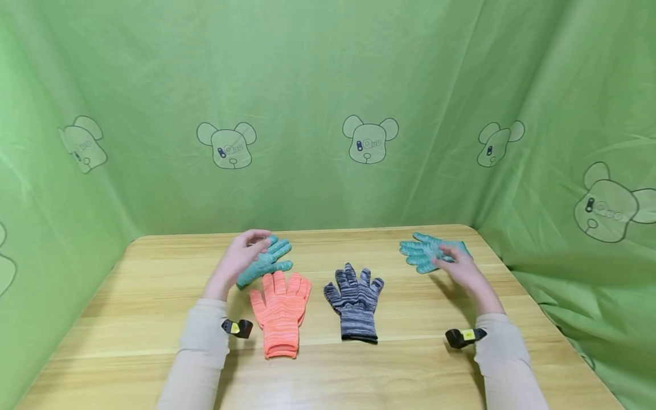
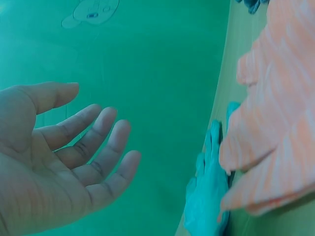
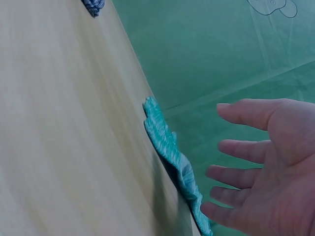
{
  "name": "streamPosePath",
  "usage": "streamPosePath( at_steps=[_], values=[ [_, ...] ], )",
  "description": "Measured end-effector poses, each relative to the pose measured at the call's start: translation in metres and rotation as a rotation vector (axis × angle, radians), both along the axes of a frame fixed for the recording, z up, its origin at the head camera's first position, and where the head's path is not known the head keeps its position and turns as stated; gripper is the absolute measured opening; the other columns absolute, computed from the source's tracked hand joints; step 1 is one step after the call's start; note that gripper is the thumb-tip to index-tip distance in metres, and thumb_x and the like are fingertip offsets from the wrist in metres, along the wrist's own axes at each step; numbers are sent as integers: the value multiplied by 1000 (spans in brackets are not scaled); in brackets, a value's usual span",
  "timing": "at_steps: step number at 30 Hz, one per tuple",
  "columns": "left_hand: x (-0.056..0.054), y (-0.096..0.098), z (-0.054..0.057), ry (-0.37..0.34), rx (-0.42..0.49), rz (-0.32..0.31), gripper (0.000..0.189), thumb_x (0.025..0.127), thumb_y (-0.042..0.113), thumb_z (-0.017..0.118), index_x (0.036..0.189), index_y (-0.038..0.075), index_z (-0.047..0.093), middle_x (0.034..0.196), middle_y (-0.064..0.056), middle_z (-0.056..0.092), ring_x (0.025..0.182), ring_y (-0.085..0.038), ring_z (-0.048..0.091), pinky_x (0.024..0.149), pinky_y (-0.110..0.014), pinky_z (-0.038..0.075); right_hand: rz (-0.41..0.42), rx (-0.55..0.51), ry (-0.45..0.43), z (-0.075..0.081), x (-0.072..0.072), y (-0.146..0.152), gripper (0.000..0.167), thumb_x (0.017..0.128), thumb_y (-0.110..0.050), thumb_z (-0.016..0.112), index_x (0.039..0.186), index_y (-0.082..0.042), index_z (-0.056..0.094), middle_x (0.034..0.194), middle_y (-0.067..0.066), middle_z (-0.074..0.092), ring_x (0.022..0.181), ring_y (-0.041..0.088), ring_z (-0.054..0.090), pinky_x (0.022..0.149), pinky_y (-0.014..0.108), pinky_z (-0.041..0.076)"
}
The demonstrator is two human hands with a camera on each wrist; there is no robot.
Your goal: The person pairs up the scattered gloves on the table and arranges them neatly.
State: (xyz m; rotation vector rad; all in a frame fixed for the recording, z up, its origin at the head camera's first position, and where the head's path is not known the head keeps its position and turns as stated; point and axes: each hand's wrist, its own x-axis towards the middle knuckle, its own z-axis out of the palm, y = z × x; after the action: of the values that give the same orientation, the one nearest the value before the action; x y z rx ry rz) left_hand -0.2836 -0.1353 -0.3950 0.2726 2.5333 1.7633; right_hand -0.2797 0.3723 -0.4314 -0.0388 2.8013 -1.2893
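Note:
My left hand (image 1: 243,257) hovers over the left teal glove (image 1: 266,265), its fingers relaxed and holding nothing. The left wrist view shows that hand (image 2: 69,157) with spread, slightly bent fingers. Just in front of it lies an orange glove (image 1: 281,313), cuff toward me, overlapping the teal one in this view. A grey and black striped glove (image 1: 356,304) lies flat at the middle of the table. On the right, my right hand (image 1: 461,266) hangs above another teal glove (image 1: 425,251). Its fingers look loosely extended in the right wrist view, with nothing in them.
The gloves lie on a light wooden table (image 1: 410,364) with rounded far corners. A green curtain (image 1: 307,68) printed with bear heads surrounds the back and both sides. Black wrist cameras (image 1: 463,337) are strapped over the sleeves.

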Motion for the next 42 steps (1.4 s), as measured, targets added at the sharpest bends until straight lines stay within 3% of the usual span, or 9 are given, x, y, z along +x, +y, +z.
streamPosePath(
  at_steps=[5,11,26,42],
  values=[
    [-4,-11,-5,8,-7,29,41,100,23,53,136,3,52,133,-21,57,122,-33,53,96,-38,47,23,33,-65,-3,0,2,76,99,-31,53,151,9,14,153,37,17,139,56,19,112,68,20],
    [-10,-21,-15,-35,18,58,42,100,22,53,136,1,51,139,-22,52,129,-34,48,110,-50,38,42,34,-107,-7,1,3,78,99,-34,53,152,7,12,155,36,13,141,57,14,112,69,17],
    [-16,-35,-35,-124,-35,15,49,100,23,51,141,-3,44,146,-24,45,138,-38,40,118,-50,28,58,108,-142,-4,5,1,73,100,-34,51,147,13,22,151,39,21,137,57,22,112,66,23],
    [-17,-39,-44,-166,-90,-12,51,100,23,50,143,-3,41,150,-24,41,140,-41,36,118,-52,26,100,310,-102,10,11,-14,59,99,-31,52,135,15,42,136,40,44,124,55,43,102,62,40]
  ],
)
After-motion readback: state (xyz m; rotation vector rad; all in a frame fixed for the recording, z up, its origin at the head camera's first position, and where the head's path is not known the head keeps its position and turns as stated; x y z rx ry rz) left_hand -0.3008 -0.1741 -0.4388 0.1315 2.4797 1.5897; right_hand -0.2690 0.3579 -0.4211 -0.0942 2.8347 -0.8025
